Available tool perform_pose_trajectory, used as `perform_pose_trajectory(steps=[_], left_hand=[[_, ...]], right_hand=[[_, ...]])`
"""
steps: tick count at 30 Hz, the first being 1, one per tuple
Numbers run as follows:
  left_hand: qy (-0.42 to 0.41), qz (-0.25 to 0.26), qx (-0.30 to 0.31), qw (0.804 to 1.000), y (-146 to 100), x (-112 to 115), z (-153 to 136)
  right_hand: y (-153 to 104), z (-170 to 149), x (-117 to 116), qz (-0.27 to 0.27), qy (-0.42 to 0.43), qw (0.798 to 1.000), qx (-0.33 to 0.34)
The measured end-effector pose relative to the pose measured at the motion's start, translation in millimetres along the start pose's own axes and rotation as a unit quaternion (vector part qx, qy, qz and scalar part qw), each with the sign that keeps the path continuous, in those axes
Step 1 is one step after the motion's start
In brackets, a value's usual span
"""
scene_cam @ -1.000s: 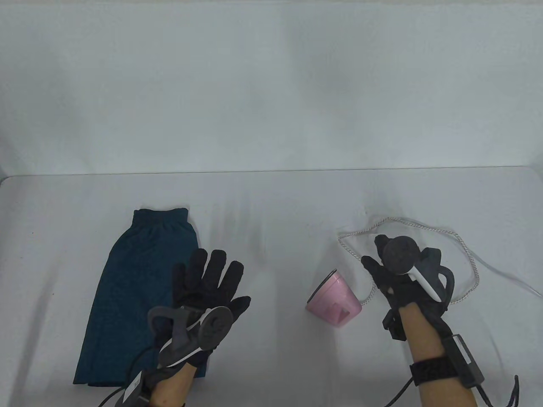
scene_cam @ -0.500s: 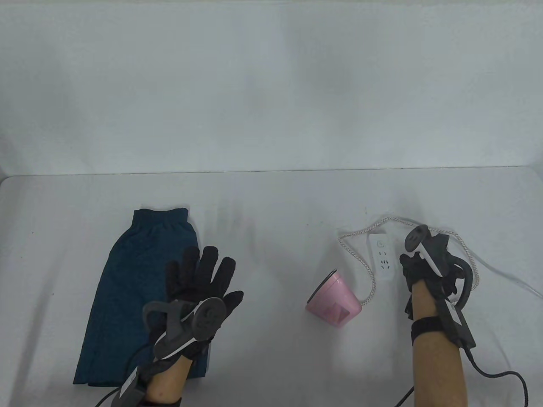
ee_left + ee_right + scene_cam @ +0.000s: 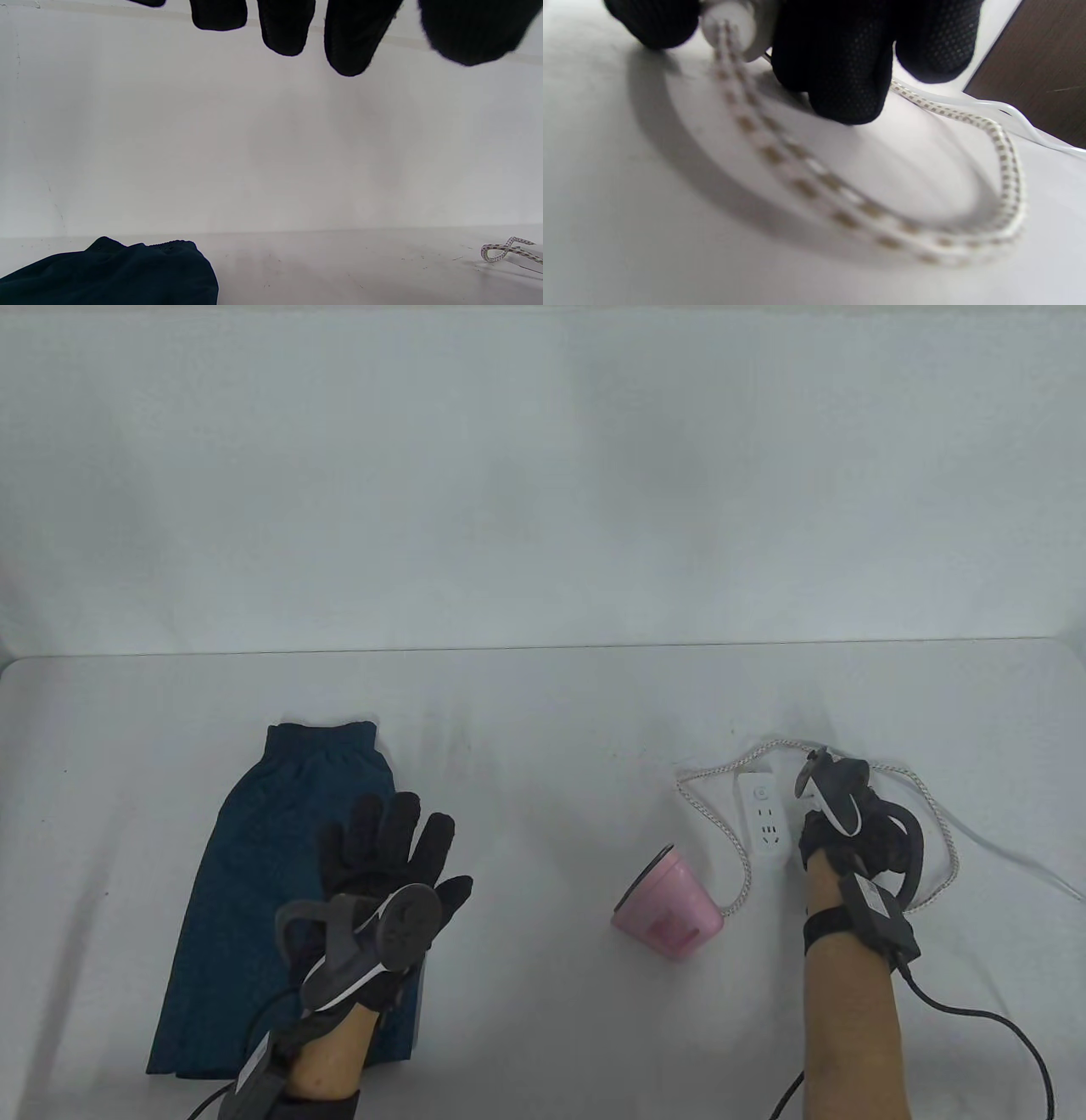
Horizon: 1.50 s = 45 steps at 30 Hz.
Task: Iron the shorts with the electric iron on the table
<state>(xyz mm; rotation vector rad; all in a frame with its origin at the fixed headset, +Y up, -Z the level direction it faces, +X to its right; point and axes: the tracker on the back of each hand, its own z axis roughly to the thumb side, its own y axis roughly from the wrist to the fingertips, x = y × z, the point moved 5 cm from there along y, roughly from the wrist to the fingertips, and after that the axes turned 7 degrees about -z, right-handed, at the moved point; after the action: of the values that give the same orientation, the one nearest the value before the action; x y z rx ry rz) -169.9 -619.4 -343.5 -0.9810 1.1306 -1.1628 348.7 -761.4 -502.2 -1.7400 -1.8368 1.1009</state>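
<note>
Dark teal shorts (image 3: 246, 882) lie folded flat at the table's front left, also low in the left wrist view (image 3: 106, 275). My left hand (image 3: 386, 840) hovers over their right edge, fingers (image 3: 288, 29) spread and holding nothing. A pink electric iron (image 3: 674, 908) lies on its side at centre right. Its braided cord (image 3: 742, 865) loops behind a white power strip (image 3: 761, 814). My right hand (image 3: 827, 823) sits just right of the strip. In the right wrist view its fingers (image 3: 844, 63) grip the cord's white plug (image 3: 729, 21), with the cord (image 3: 806, 186) trailing on the table.
A thin white cable (image 3: 1018, 861) runs from the strip toward the table's right edge. The white table (image 3: 543, 712) ends at a pale wall behind. A dark brown surface (image 3: 1043, 63) shows beyond the table edge in the right wrist view.
My right hand has turned and moved right off the power strip, uncovering it, and now grips the plug beside it. My left hand has drifted left over the shorts.
</note>
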Motion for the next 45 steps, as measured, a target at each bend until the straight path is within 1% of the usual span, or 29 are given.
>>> perform_pose_trajectory(steps=[2,4,7,9,11,12,14,17,18,23,26,30,37,45], left_hand=[[0.0,0.0,-0.001,1.0,0,0,-1],[0.0,-0.001,-0.002,1.0,0,0,-1],[0.0,0.0,-0.002,1.0,0,0,0],[0.0,0.001,0.001,1.0,0,1,1],[0.0,-0.001,0.005,1.0,-1,1,4],[0.0,-0.001,0.008,1.0,-1,2,5],[-0.001,0.0,0.013,1.0,-1,2,8],[0.001,0.006,0.018,1.0,-3,0,12],[0.0,0.007,0.019,1.0,-3,-1,13],[0.003,0.011,0.022,1.0,-4,-1,15],[0.003,0.011,0.02,1.0,-5,-1,15],[0.004,0.012,0.015,1.0,-5,-1,13],[0.004,0.013,0.009,1.0,-6,-1,10],[0.005,0.012,0.007,1.0,-6,0,9]], right_hand=[[2,0,1,-0.008,-0.004,1.0,0.002],[1,-2,2,-0.012,0.011,1.0,0.004],[-7,-4,15,-0.036,0.021,0.999,0.023],[-13,-5,26,-0.049,0.037,0.997,0.043],[-20,-5,38,-0.055,0.07,0.994,0.066],[-23,-5,42,-0.055,0.083,0.992,0.076],[-32,-2,51,-0.052,0.105,0.986,0.118],[-46,-5,60,-0.054,0.128,0.979,0.151],[-51,-7,63,-0.047,0.144,0.975,0.163],[-65,-13,62,-0.017,0.218,0.957,0.193],[-68,-12,58,-0.006,0.24,0.948,0.208],[-68,-5,48,0.024,0.258,0.941,0.22],[-68,7,37,0.044,0.243,0.942,0.226],[-68,13,31,0.044,0.22,0.95,0.217]])
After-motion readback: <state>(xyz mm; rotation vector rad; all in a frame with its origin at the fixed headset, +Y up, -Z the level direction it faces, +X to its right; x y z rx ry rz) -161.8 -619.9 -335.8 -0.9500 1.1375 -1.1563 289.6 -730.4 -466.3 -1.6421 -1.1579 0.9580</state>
